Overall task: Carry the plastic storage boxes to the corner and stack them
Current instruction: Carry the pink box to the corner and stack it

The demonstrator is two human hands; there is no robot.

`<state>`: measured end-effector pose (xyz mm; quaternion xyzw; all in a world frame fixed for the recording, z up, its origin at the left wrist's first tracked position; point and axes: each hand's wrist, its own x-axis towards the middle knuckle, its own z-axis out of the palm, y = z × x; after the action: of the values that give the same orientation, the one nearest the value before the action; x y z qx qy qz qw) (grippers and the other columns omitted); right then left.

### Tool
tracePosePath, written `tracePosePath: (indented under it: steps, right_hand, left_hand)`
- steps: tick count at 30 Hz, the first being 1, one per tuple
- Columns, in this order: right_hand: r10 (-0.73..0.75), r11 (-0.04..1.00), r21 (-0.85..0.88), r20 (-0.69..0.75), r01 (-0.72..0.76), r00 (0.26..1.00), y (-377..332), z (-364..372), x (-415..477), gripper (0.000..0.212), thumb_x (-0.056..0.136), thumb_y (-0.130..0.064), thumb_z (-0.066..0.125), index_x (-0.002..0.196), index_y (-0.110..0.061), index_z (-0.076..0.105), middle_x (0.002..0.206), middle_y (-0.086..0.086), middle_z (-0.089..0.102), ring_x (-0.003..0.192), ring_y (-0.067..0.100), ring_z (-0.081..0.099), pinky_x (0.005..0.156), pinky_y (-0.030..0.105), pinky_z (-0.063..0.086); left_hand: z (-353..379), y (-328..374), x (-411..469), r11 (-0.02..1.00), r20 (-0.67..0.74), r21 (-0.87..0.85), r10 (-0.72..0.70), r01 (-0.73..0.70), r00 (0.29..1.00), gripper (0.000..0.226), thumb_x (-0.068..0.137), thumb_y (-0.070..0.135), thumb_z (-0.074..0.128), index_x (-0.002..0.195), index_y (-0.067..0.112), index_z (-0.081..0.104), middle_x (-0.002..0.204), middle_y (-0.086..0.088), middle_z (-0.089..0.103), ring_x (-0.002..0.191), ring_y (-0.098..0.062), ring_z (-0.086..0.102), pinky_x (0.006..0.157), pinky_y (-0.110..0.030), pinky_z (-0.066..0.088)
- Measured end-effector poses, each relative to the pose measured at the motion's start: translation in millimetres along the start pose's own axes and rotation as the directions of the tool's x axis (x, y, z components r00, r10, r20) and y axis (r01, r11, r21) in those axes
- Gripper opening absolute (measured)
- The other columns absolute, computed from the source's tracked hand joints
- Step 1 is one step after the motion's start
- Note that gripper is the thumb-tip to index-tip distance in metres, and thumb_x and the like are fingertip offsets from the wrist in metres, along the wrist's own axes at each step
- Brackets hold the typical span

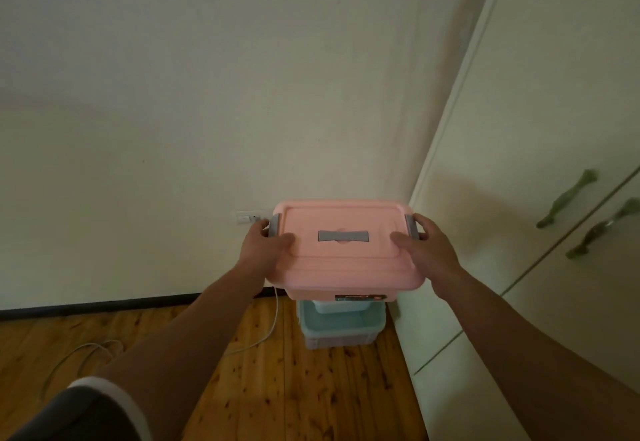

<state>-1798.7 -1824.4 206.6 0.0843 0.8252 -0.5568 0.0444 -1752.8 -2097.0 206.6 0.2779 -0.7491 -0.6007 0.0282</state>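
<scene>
pink plastic, the lidded box [346,253] sits between both hands in the head view, held up in front of the room's corner with its lid level and a grey handle [343,236] lying flat in the middle of the lid. the left hand [263,243] grips the box's left end, thumb laid across the lid and fingers curled down round the side by the grey left clasp [274,226]. the right hand [426,246] grips the right end the same way, thumb on the lid, fingers wrapped round beside the right clasp [411,224]. a dark label [360,297] shows on the box's near wall. right under the box, on the wooden floor [311,388], stands a stack of pale blue boxes [341,323], tucked in the corner between the cream wall [207,94] and a cream cupboard [519,233]; whether the pink box touches the stack cannot be told. the cupboard carries green door handles [568,203]. a white cable [273,319] hangs from a wall socket [247,217] behind the left hand and loops across the floor. a dark skirting board [104,305] runs along the wall's foot. a dark sleeve [86,413] with a pale edge shows at the lower left.
</scene>
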Motion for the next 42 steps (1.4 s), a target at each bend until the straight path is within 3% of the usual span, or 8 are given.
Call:
tracePosePath:
  steps: [8,14,18,23,31,34,38,42]
  right_hand:
    - [0.034,0.999,-0.014,0.036,-0.033,0.999,-5,12,85,0.064,0.084,-0.035,0.070,0.142,-0.033,0.042,0.118,-0.001,0.055,0.102,0.023,0.055,0.079,0.035,0.045]
    - [0.052,0.999,0.005,0.076,-0.053,0.996,-3,16,167,0.064,0.082,-0.034,0.071,0.140,-0.035,0.043,0.112,-0.004,0.056,0.092,0.016,0.056,0.076,0.034,0.046]
    - [0.091,0.996,-0.025,0.132,-0.088,0.987,7,18,220,0.065,0.083,-0.034,0.071,0.141,-0.036,0.042,0.116,-0.003,0.056,0.101,0.020,0.055,0.086,0.039,0.048]
    - [0.134,0.991,-0.023,0.159,-0.132,0.978,25,26,262,0.061,0.084,-0.029,0.070,0.138,-0.037,0.044,0.116,-0.004,0.057,0.099,0.020,0.055,0.079,0.037,0.048]
    - [0.267,0.962,-0.086,0.141,-0.257,0.953,62,48,300,0.058,0.085,-0.029,0.066,0.139,-0.031,0.045,0.120,-0.002,0.059,0.104,0.023,0.057,0.090,0.043,0.049]
    - [0.294,0.952,-0.122,0.118,-0.280,0.949,73,54,307,0.046,0.086,-0.029,0.062,0.131,-0.029,0.052,0.111,-0.006,0.061,0.095,0.018,0.058,0.083,0.039,0.050]
    - [0.340,0.933,-0.170,0.124,-0.317,0.932,89,64,312,0.029,0.087,-0.029,0.058,0.116,-0.030,0.057,0.102,-0.005,0.062,0.088,0.015,0.057,0.076,0.035,0.048]
    - [0.387,0.913,-0.195,0.142,-0.358,0.911,104,75,319,0.020,0.085,-0.028,0.058,0.105,-0.032,0.060,0.099,-0.005,0.063,0.088,0.015,0.058,0.073,0.035,0.049]
  left_hand:
    - [27,16,69,0.999,0.025,0.034,-0.013,0.012,1.000,0.059,0.085,0.019,0.069,0.140,0.017,0.045,0.129,-0.005,0.057,0.108,-0.026,0.056,0.094,-0.046,0.049]
    - [64,35,130,0.999,-0.038,0.003,-0.049,0.050,0.998,0.055,0.088,0.020,0.066,0.139,0.016,0.047,0.130,-0.004,0.056,0.107,-0.022,0.053,0.095,-0.044,0.047]
    - [94,37,168,0.993,-0.101,-0.016,-0.121,0.120,0.988,0.054,0.090,0.024,0.064,0.140,0.016,0.046,0.135,-0.006,0.054,0.105,-0.020,0.051,0.086,-0.036,0.045]
    - [120,27,198,0.984,-0.111,-0.014,-0.180,0.179,0.977,0.056,0.091,0.025,0.062,0.143,0.014,0.043,0.139,-0.008,0.052,0.119,-0.027,0.052,0.095,-0.039,0.045]
    - [145,-8,243,0.959,-0.091,0.001,-0.282,0.283,0.955,0.049,0.092,0.026,0.060,0.139,0.015,0.049,0.132,-0.008,0.057,0.111,-0.024,0.055,0.092,-0.039,0.048]
    - [154,-19,254,0.947,-0.061,-0.008,-0.322,0.322,0.945,0.049,0.093,0.024,0.059,0.139,0.014,0.049,0.130,-0.011,0.058,0.112,-0.030,0.056,0.096,-0.046,0.049]
    - [164,-36,264,0.937,-0.025,-0.003,-0.350,0.350,0.937,0.047,0.095,0.023,0.057,0.141,0.015,0.047,0.130,-0.007,0.057,0.104,-0.022,0.054,0.082,-0.034,0.046]
    - [168,-55,274,0.921,-0.006,-0.002,-0.390,0.390,0.921,0.047,0.095,0.024,0.056,0.140,0.016,0.046,0.128,-0.006,0.056,0.107,-0.021,0.052,0.087,-0.037,0.045]
